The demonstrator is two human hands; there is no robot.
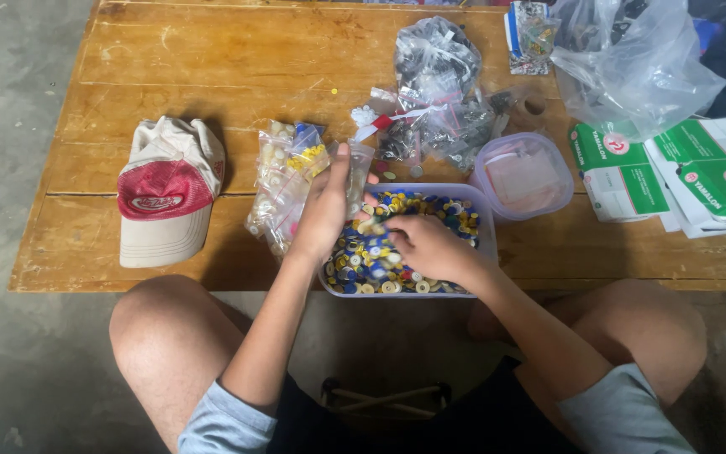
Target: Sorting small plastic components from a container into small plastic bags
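Note:
A clear plastic tub (487, 220) full of several small round buttons in blue, yellow and white (363, 261) sits at the near edge of a low wooden table. My left hand (325, 210) holds a small clear bag (358, 172) upright at the tub's left rim. My right hand (426, 245) is down inside the tub with its fingers pinched among the buttons. Whether it holds a button is hidden by the fingers.
The tub's lid (524, 175) lies to the right. Clear bags of sorted buttons (283, 181) lie left, darker filled bags (434, 92) behind. A red and white cap (165, 193) rests at the left, green and white boxes (674, 172) and a large plastic bag (632, 63) at the right.

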